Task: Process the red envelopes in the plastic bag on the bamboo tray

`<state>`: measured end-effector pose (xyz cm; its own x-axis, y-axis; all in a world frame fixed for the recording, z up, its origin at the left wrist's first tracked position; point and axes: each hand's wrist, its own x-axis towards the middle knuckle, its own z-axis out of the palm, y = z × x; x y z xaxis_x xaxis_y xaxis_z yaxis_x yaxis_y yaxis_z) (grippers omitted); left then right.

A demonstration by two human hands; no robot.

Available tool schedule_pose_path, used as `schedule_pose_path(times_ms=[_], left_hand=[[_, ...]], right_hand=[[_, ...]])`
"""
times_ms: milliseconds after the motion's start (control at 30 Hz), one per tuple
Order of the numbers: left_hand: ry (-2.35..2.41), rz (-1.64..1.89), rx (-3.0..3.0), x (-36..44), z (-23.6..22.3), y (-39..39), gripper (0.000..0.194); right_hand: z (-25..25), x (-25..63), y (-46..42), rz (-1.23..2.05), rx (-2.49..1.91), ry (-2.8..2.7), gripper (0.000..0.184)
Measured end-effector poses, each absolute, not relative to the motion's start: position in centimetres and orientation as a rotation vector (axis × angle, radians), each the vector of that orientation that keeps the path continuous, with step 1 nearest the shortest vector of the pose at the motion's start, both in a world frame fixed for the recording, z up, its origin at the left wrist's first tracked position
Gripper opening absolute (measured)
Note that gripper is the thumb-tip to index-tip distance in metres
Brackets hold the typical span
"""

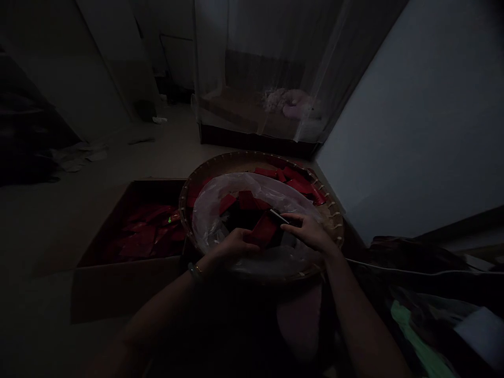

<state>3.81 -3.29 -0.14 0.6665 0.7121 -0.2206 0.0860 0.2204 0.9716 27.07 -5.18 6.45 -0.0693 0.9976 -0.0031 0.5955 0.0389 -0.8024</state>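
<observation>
In dim light, my left hand (235,242) pinches a flat red packet (263,231) by its near left corner. Between the thumb and fingers of my right hand (309,231) is a thin dark piece with a pale edge (279,216), close to the packet's upper right side; its kind is too dark to make out. Both hands are over a clear plastic bag (208,202), spread open, with more red packets (247,199) inside. The bag sits in a round woven bamboo tray (334,210). Loose red packets (299,184) lie at the tray's far right.
A cardboard box (118,283) holding many red packets (139,241) stands left of the tray. Behind is a bed under a mosquito net (252,63). A pale wall (425,121) rises on the right, with a white cord (413,272) and a green cloth (417,338) below.
</observation>
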Motion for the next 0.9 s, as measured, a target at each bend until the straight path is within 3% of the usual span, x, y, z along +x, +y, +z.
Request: schedule_pose_path(times_ms=[500,900], left_hand=[[0.776,0.448,1.360,3.6,0.0,-3.3,0.042],[0.801,0.489,1.206,3.4,0.2,-3.3,0.038]], right_hand=[[5.7,26.4,-4.9,0.808,-1.604,-1.721,0.026],[6.0,27.9,-5.2,0.854,-1.624,-1.650,0.035]])
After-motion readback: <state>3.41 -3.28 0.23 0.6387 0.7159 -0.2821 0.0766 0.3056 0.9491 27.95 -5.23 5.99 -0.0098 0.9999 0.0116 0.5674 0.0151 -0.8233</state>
